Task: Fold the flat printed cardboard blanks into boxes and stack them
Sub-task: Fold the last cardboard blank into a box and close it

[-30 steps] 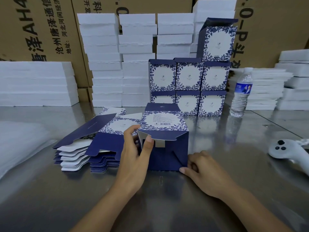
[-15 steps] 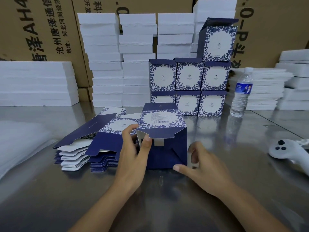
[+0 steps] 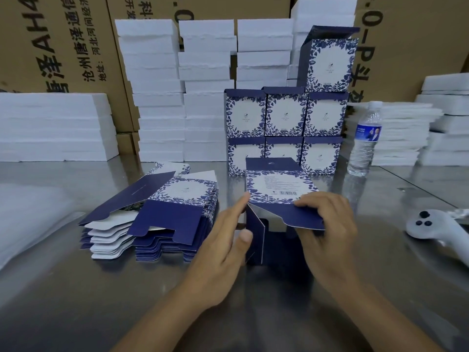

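Note:
A half-folded blue and white floral box [image 3: 276, 185] stands on the steel table [image 3: 76, 295] in front of me, its open end facing me. My right hand [image 3: 327, 224] grips the dark blue top flap [image 3: 302, 217] at its right side. My left hand [image 3: 223, 247] touches the box's left edge, its thumb against the left side flap [image 3: 255, 232] and forefinger at the top corner. To the left lies a pile of flat printed blanks [image 3: 162, 217]. Behind the box stand several folded boxes [image 3: 284, 118] stacked in rows, one more on top at the right.
White foam slabs [image 3: 157, 92] are piled along the back, left and right, in front of brown cartons [image 3: 63, 47]. A water bottle [image 3: 365, 141] stands right of the folded boxes. A white handheld controller [image 3: 431, 228] lies at the right edge. Clear plastic sheeting [image 3: 28, 214] lies left.
My right hand has risen from the box's lower right corner to the top flap and taken hold of it. The left side flap has swung outward. My left forefinger now points at the top corner.

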`<state>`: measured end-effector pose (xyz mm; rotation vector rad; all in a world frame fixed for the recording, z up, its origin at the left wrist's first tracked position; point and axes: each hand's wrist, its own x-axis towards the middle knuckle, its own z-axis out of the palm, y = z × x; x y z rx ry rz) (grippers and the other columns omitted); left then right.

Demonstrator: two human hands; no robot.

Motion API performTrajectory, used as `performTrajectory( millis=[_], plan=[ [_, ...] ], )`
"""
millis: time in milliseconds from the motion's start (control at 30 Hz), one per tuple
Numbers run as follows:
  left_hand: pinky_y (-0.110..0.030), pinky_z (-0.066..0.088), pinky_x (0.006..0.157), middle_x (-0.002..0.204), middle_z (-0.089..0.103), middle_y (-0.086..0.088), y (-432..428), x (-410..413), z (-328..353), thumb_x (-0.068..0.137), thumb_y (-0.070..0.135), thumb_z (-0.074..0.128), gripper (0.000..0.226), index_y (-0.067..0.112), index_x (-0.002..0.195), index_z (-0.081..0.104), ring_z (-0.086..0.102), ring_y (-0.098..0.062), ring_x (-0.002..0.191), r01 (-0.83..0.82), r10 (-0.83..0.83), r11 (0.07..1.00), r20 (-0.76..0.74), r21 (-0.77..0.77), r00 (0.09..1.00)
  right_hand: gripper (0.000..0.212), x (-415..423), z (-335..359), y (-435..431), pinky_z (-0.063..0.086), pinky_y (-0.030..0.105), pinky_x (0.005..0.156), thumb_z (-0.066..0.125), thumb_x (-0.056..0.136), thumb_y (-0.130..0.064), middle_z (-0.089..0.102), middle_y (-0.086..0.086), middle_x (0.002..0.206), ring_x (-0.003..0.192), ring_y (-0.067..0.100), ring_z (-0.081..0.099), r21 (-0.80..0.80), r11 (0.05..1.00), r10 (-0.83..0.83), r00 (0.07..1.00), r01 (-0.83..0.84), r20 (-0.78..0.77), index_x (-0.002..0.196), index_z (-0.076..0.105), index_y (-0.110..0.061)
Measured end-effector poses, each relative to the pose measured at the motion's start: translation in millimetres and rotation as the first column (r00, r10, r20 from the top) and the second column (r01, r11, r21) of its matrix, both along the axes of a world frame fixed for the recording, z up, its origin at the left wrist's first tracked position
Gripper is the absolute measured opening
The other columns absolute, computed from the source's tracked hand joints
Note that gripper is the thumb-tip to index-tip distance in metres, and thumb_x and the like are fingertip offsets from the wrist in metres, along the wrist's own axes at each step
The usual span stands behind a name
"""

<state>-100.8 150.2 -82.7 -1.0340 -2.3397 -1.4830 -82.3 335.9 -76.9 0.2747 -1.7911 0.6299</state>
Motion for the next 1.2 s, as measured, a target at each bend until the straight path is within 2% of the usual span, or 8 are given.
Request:
performTrajectory(
  millis=[100, 167, 300, 367, 500, 633, 833, 1200],
  plan=[
    [-0.009, 0.032, 0.098, 0.132, 0.029, 0.049, 2, -2, -1, 0.082, 0.071, 0.037, 0.052, 0.070, 0.129, 0.016, 0.035, 0.016, 0.124, -0.069, 0.068, 0.997, 0.044, 0.021, 0.997, 0.016, 3, 3, -1, 0.035, 0.013, 0.077, 0.057, 0.076, -0.022, 0.053, -0.010, 0.090, 0.084, 0.015, 0.049, -0.073, 0.997, 0.025, 1.000, -0.024, 0.016, 0.092, 0.056, -0.019],
    [-0.012, 0.040, 0.091, 0.122, 0.044, 0.042, 4, -3, -2, 0.076, 0.066, 0.049, 0.047, 0.066, 0.119, 0.030, 0.047, 0.011, 0.115, -0.141, 0.137, 0.987, 0.056, 0.071, 0.989, 0.016, 5, 5, -4, 0.036, 0.015, 0.073, 0.056, 0.076, -0.024, 0.049, -0.011, 0.092, 0.083, 0.012, 0.048, -0.087, 0.996, 0.035, 0.999, -0.032, 0.031, 0.092, 0.051, -0.023],
    [-0.006, 0.041, 0.068, 0.095, 0.063, 0.025, 4, -6, -3, 0.079, 0.042, 0.069, 0.023, 0.048, 0.092, 0.051, 0.060, 0.003, 0.089, -0.272, 0.270, 0.941, 0.039, 0.201, 0.962, 0.015, 9, 5, -9, 0.039, 0.015, 0.075, 0.055, 0.079, -0.019, 0.058, -0.010, 0.087, 0.083, 0.013, 0.053, -0.040, 0.997, 0.068, 0.998, -0.068, 0.009, 0.086, 0.063, -0.009],
    [-0.010, 0.044, 0.064, 0.086, 0.065, 0.023, 3, -8, -2, 0.078, 0.037, 0.070, 0.016, 0.040, 0.081, 0.055, 0.062, 0.000, 0.079, -0.325, 0.327, 0.916, 0.034, 0.237, 0.945, 0.024, 9, 6, -11, 0.040, 0.015, 0.076, 0.055, 0.085, -0.024, 0.062, -0.004, 0.085, 0.083, 0.012, 0.054, -0.003, 0.998, 0.067, 0.998, -0.067, -0.013, 0.084, 0.066, -0.004],
    [-0.019, 0.049, 0.063, 0.073, 0.068, 0.020, 2, -10, 0, 0.082, 0.027, 0.070, 0.015, 0.030, 0.071, 0.060, 0.063, 0.001, 0.068, -0.397, 0.400, 0.884, 0.042, 0.245, 0.916, 0.048, 10, 8, -11, 0.044, 0.018, 0.074, 0.043, 0.097, -0.040, 0.061, -0.007, 0.085, 0.081, 0.011, 0.056, 0.009, 0.996, 0.090, 0.995, -0.089, -0.040, 0.084, 0.070, -0.002],
    [-0.007, 0.042, 0.058, 0.066, 0.066, 0.022, 3, -9, 3, 0.080, 0.023, 0.073, 0.023, 0.031, 0.063, 0.060, 0.062, 0.005, 0.063, -0.451, 0.460, 0.854, 0.030, 0.259, 0.888, 0.045, 11, 10, -12, 0.046, 0.022, 0.072, 0.046, 0.096, -0.039, 0.061, -0.011, 0.086, 0.079, 0.010, 0.058, 0.019, 0.995, 0.095, 0.993, -0.094, -0.073, 0.083, 0.072, -0.004],
    [-0.008, 0.040, 0.056, 0.064, 0.064, 0.023, 1, -7, 4, 0.080, 0.019, 0.073, 0.029, 0.029, 0.058, 0.058, 0.059, 0.004, 0.061, -0.497, 0.515, 0.823, 0.009, 0.275, 0.857, 0.038, 12, 8, -14, 0.050, 0.035, 0.066, 0.050, 0.095, -0.035, 0.063, -0.014, 0.088, 0.076, 0.013, 0.060, 0.053, 0.991, 0.126, 0.987, -0.121, -0.097, 0.084, 0.074, -0.007],
    [-0.007, 0.043, 0.056, 0.066, 0.066, 0.022, 1, -10, 4, 0.078, 0.020, 0.076, 0.027, 0.031, 0.061, 0.058, 0.061, 0.003, 0.060, -0.476, 0.475, 0.849, 0.066, 0.229, 0.878, 0.040, 10, 6, -13, 0.047, 0.022, 0.075, 0.048, 0.096, -0.038, 0.064, -0.013, 0.090, 0.082, 0.009, 0.059, 0.013, 0.995, 0.096, 0.993, -0.095, -0.068, 0.085, 0.074, -0.008]
  ],
)
